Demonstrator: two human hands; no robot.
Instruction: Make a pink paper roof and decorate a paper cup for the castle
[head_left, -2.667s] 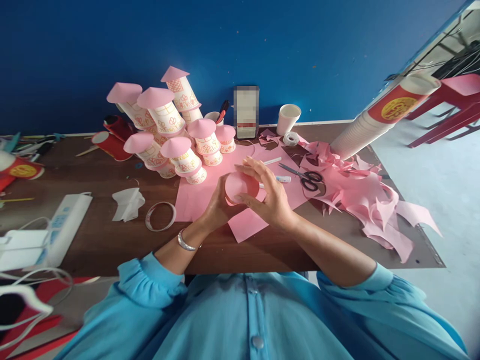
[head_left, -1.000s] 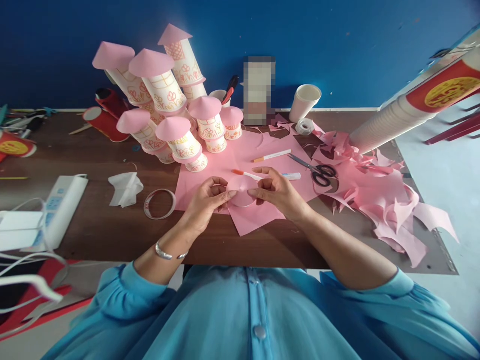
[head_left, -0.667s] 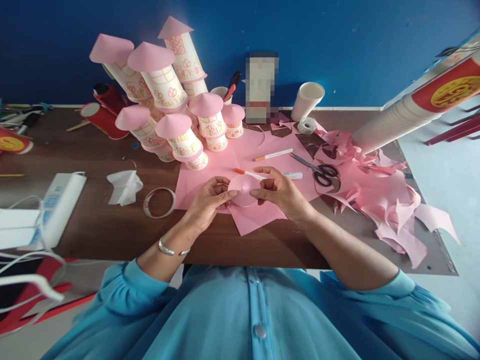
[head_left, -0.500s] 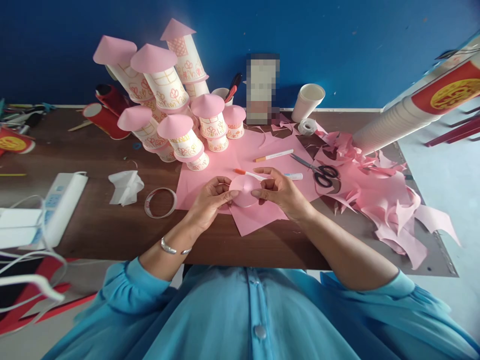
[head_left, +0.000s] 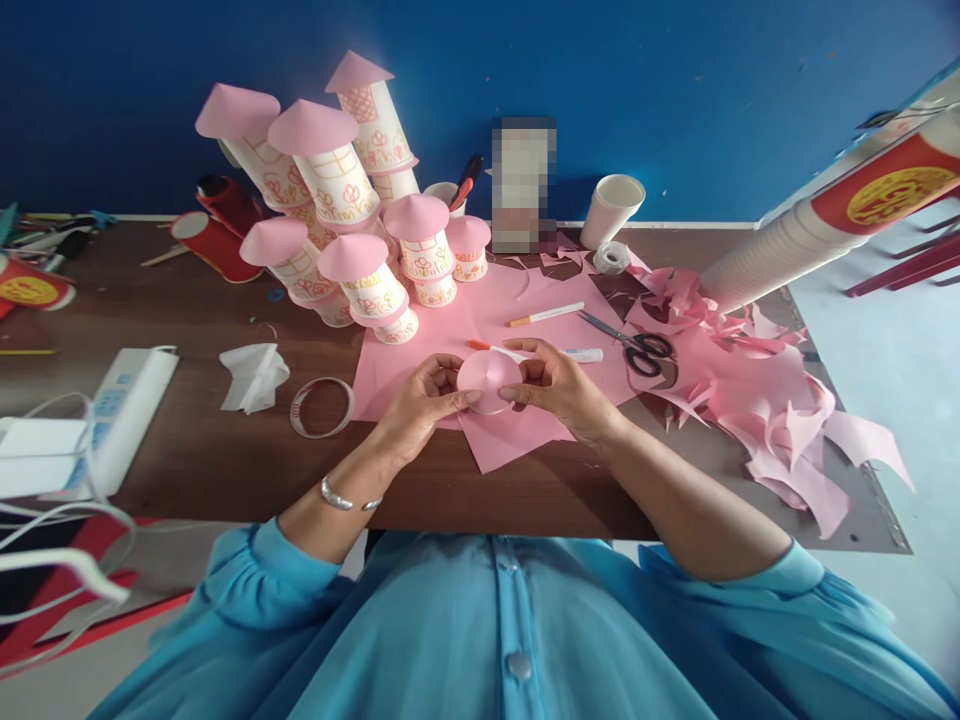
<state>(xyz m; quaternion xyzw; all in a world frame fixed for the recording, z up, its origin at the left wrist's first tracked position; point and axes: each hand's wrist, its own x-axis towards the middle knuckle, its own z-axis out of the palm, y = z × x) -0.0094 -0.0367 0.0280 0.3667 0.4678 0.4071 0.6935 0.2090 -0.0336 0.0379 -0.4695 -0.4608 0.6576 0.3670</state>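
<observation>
Between my two hands is a small pink paper cone [head_left: 489, 376], its tip facing up toward me. My left hand [head_left: 427, 395] grips its left edge with thumb and fingers. On the opposite edge, my right hand [head_left: 551, 385] pinches it the same way. Under the cone lie pink paper sheets [head_left: 480, 445]. Just beyond my fingers are an orange-tipped marker [head_left: 480, 345], a white marker [head_left: 583, 355] and another marker [head_left: 546, 314]. Black-handled scissors [head_left: 637, 350] rest to the right. What is beneath the cone is mostly hidden.
Paper-cup towers [head_left: 337, 190] with pink cone roofs stand at the back left. Pink scraps [head_left: 780, 400] and a long stack of cups [head_left: 780, 240] are at the right. A tape roll [head_left: 321, 407], crumpled tissue [head_left: 253, 377] and power strip [head_left: 124, 420] lie left; a white cup [head_left: 613, 212] stands behind.
The view has shifted slightly, so the background sits a little lower. Both hands still hold the cone in nearly the same place, with a slight shift of the right fingers.
</observation>
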